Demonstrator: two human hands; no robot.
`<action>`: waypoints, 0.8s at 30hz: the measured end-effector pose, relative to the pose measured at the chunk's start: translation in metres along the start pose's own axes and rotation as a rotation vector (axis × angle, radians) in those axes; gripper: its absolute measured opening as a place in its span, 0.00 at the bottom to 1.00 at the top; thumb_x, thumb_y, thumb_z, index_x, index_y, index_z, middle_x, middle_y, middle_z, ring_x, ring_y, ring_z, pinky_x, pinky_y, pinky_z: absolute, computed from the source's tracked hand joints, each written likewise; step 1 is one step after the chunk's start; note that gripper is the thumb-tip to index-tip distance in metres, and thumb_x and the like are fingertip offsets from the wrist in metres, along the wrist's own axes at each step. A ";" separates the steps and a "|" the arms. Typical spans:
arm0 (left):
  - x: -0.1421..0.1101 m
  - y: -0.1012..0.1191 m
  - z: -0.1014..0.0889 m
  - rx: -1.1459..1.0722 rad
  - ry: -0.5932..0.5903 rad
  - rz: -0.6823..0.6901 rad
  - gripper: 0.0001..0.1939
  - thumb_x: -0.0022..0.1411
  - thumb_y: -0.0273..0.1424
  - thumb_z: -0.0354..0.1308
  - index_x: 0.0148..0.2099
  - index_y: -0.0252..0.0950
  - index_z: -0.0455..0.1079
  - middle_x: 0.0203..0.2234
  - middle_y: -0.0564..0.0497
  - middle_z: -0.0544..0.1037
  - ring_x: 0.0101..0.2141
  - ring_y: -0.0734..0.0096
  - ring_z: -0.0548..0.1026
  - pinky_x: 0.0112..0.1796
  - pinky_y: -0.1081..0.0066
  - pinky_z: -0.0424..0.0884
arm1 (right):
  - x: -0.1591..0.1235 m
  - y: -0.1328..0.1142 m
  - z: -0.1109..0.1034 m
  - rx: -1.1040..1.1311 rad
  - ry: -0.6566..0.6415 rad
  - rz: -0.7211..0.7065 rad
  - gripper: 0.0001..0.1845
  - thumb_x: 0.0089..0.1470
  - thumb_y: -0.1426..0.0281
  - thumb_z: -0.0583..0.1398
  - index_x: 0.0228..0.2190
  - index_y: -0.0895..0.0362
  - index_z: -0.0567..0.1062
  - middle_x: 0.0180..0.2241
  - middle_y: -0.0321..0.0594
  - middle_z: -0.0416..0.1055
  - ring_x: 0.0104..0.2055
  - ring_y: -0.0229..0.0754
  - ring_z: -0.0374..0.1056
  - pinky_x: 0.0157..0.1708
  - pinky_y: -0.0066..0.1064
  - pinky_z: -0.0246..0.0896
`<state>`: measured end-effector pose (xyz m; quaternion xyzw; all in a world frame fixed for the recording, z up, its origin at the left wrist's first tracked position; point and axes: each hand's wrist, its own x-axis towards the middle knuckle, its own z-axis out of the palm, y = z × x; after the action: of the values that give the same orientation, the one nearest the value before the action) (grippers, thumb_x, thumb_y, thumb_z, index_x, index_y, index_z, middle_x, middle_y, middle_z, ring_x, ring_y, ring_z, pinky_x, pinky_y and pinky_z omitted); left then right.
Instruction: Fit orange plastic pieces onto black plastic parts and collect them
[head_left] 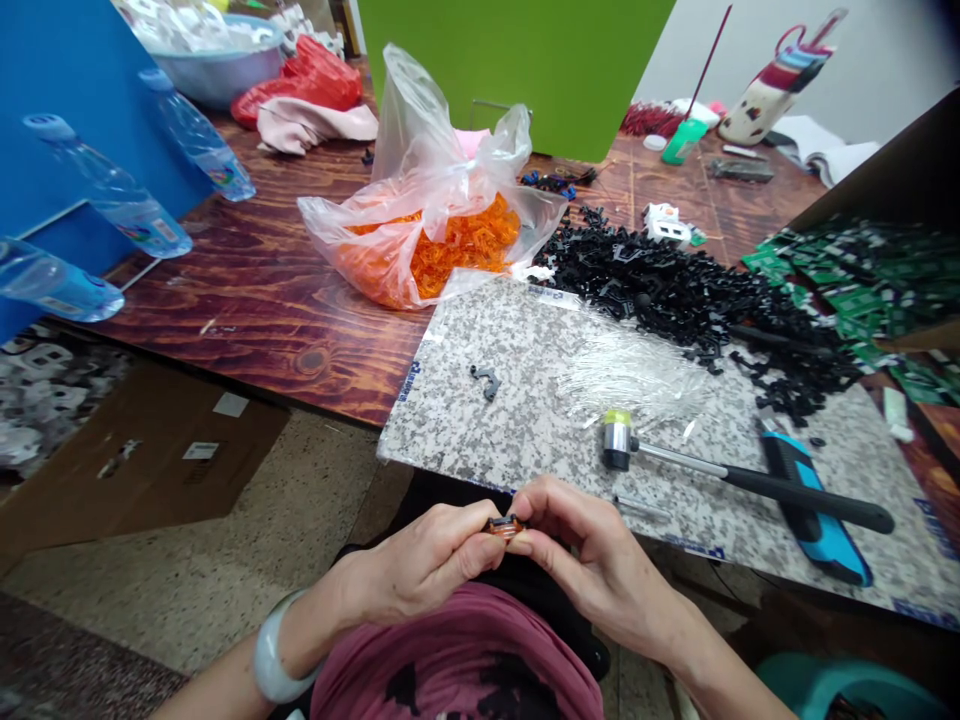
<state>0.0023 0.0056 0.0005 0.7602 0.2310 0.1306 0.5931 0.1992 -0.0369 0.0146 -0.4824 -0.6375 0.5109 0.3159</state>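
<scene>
Between my two hands, in front of my body, is a small black and orange plastic part (505,527). My left hand (439,552) pinches its left end between thumb and forefinger, and a pale bangle (274,650) circles that wrist. At the right end, my right hand (581,545) pinches the part the same way. The fingers cover much of it. A single black plastic piece (487,381) lies on the speckled board (450,430) beyond my hands. Right of it lie a bundle of clear thin strips (637,370) and a heap of black plastic pieces (675,290).
A small mallet (617,442) and a blue-black utility knife (817,510) lie on the board's right side. Behind stands a clear bag of orange pieces (450,240). Green circuit boards (862,290) spill at right. Plastic bottles (124,200) are at left, above a cardboard box (150,450).
</scene>
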 end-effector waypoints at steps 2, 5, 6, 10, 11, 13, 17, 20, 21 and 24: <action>0.001 0.000 -0.001 0.007 -0.006 0.015 0.19 0.70 0.42 0.34 0.33 0.37 0.56 0.24 0.55 0.62 0.24 0.74 0.60 0.27 0.73 0.58 | -0.001 -0.001 0.000 0.009 -0.010 0.013 0.05 0.60 0.67 0.56 0.34 0.56 0.68 0.28 0.35 0.65 0.28 0.35 0.61 0.28 0.26 0.58; 0.002 0.002 -0.003 0.018 -0.015 0.030 0.17 0.71 0.38 0.35 0.33 0.36 0.57 0.24 0.55 0.62 0.24 0.74 0.60 0.27 0.74 0.59 | -0.001 0.000 0.000 0.029 -0.019 0.031 0.05 0.60 0.68 0.56 0.34 0.56 0.68 0.29 0.36 0.65 0.28 0.35 0.61 0.29 0.26 0.58; 0.002 0.002 -0.003 0.022 -0.018 0.031 0.17 0.71 0.37 0.36 0.33 0.36 0.58 0.24 0.55 0.63 0.24 0.74 0.60 0.27 0.74 0.59 | -0.002 0.000 0.000 0.037 -0.020 0.037 0.05 0.60 0.68 0.56 0.34 0.56 0.68 0.29 0.36 0.66 0.29 0.35 0.62 0.29 0.26 0.59; 0.003 0.006 -0.004 0.045 -0.015 0.031 0.17 0.71 0.36 0.36 0.33 0.35 0.60 0.24 0.54 0.64 0.25 0.74 0.62 0.28 0.75 0.61 | -0.003 0.002 -0.001 0.073 -0.023 0.037 0.05 0.60 0.67 0.55 0.36 0.56 0.69 0.33 0.38 0.67 0.32 0.36 0.64 0.32 0.28 0.61; 0.004 0.006 -0.003 0.049 -0.011 0.031 0.18 0.71 0.36 0.35 0.33 0.35 0.60 0.24 0.54 0.64 0.24 0.74 0.62 0.28 0.75 0.61 | -0.003 0.002 -0.001 0.081 -0.029 0.035 0.05 0.60 0.67 0.55 0.36 0.56 0.69 0.33 0.39 0.67 0.32 0.37 0.64 0.33 0.28 0.61; 0.004 0.007 -0.003 0.051 -0.009 0.030 0.18 0.71 0.36 0.34 0.33 0.35 0.60 0.23 0.55 0.63 0.24 0.74 0.62 0.28 0.75 0.62 | -0.003 0.002 -0.003 0.087 -0.035 0.033 0.06 0.60 0.66 0.56 0.36 0.56 0.70 0.33 0.38 0.67 0.32 0.37 0.64 0.34 0.28 0.61; 0.005 0.007 -0.002 0.062 -0.028 0.052 0.18 0.71 0.36 0.34 0.32 0.37 0.57 0.23 0.55 0.62 0.24 0.74 0.61 0.27 0.75 0.61 | -0.002 0.002 -0.005 0.070 -0.025 0.014 0.06 0.59 0.66 0.57 0.35 0.56 0.71 0.30 0.37 0.68 0.31 0.36 0.64 0.32 0.27 0.61; 0.006 0.008 -0.002 0.075 -0.048 0.061 0.17 0.71 0.35 0.34 0.31 0.37 0.55 0.23 0.56 0.61 0.24 0.74 0.60 0.27 0.75 0.60 | -0.002 0.002 -0.005 0.044 -0.003 0.002 0.06 0.58 0.66 0.58 0.33 0.56 0.72 0.29 0.37 0.68 0.30 0.36 0.64 0.31 0.27 0.60; 0.006 0.008 -0.002 0.078 -0.057 0.057 0.16 0.71 0.35 0.34 0.32 0.37 0.55 0.24 0.56 0.62 0.24 0.74 0.61 0.27 0.75 0.60 | -0.002 0.002 -0.005 0.037 0.006 -0.001 0.06 0.58 0.66 0.58 0.33 0.56 0.72 0.29 0.37 0.68 0.30 0.36 0.64 0.31 0.27 0.60; 0.007 0.008 -0.002 0.084 -0.073 0.047 0.15 0.71 0.33 0.35 0.32 0.37 0.55 0.24 0.56 0.61 0.24 0.74 0.61 0.27 0.75 0.60 | -0.003 0.002 -0.005 0.027 0.024 -0.004 0.06 0.58 0.66 0.58 0.32 0.56 0.72 0.28 0.37 0.69 0.30 0.36 0.64 0.31 0.27 0.59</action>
<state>0.0089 0.0091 0.0086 0.7939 0.1963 0.1068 0.5655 0.2053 -0.0383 0.0141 -0.4828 -0.6276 0.5133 0.3309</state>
